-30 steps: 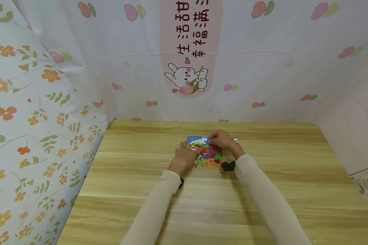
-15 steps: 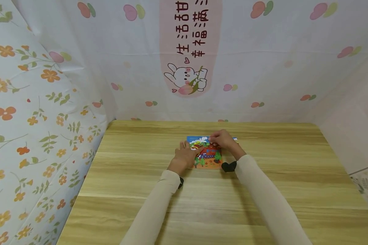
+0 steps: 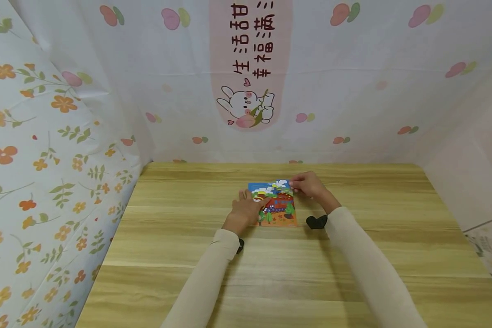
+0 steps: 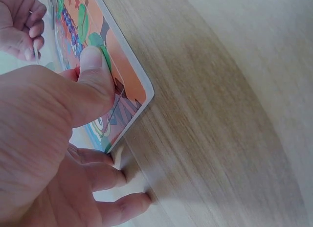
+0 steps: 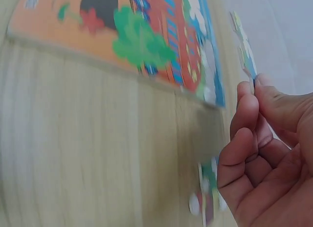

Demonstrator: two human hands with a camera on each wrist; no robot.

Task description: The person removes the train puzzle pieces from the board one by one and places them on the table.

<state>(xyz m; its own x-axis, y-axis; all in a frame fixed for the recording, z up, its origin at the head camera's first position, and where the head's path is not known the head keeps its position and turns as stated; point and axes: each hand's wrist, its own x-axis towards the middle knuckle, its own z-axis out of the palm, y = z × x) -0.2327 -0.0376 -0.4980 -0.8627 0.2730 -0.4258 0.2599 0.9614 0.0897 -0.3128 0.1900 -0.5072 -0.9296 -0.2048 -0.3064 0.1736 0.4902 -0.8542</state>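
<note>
A jigsaw puzzle (image 3: 279, 218) with a train, trees and clouds lies flat on the table. My left hand (image 3: 245, 212) rests on its left side. In the left wrist view the left thumb (image 4: 93, 73) presses on the picture, while the other fingers reach past the edge onto the tabletop. Above the puzzle's far right corner, my right hand (image 3: 309, 184) pinches a puzzle piece (image 3: 282, 183) between thumb and fingertips. Seen nearly edge-on in the right wrist view, this piece (image 5: 248, 56) is held clear of the puzzle.
More puzzle pieces (image 5: 208, 188), blurred and partly behind the hand, lie on the table to the right of the puzzle in the right wrist view. The wooden table (image 3: 270, 273) ends at a white patterned cloth (image 3: 168, 82) behind and another (image 3: 57, 182) at left.
My right hand has moved a little to the right and lifted the puzzle piece, which now shows at its fingertips. The left hand stays on the puzzle. The head view has shifted slightly.
</note>
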